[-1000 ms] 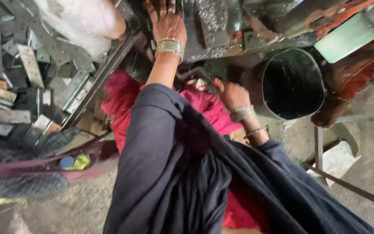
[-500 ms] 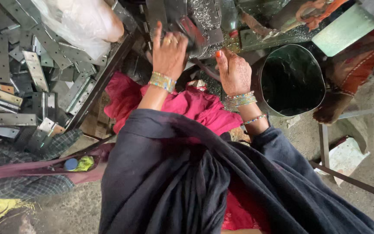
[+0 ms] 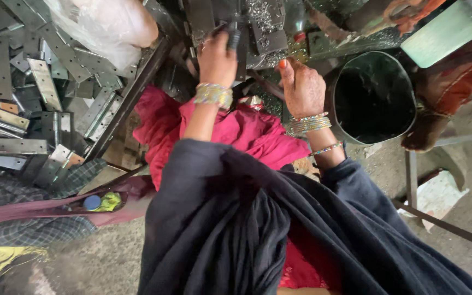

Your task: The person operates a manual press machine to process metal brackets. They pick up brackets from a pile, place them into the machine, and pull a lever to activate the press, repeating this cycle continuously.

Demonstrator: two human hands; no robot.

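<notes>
A dark machine handle (image 3: 234, 34) is clasped in the closed left hand (image 3: 217, 61), apparently for leverage; the right hand (image 3: 303, 90) is held open, fingers pressed to the swarf-strewn machine bed (image 3: 279, 46), beside a black bucket (image 3: 374, 98); metal hinge plates (image 3: 34, 93) are heaped leftward.

Metal hinge plates (image 3: 45, 82) piled left; black bucket (image 3: 375, 98) stands right.

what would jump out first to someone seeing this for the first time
The two hands at top centre: the left hand is closed around a dark handle, and the right hand rests open on the metal machine bed, both wrists stacked with bangles. To the left lies a big heap of flat metal hinge plates; to the right stands a dark bucket. Bright pink cloth shows under the dark shawl below.
</notes>
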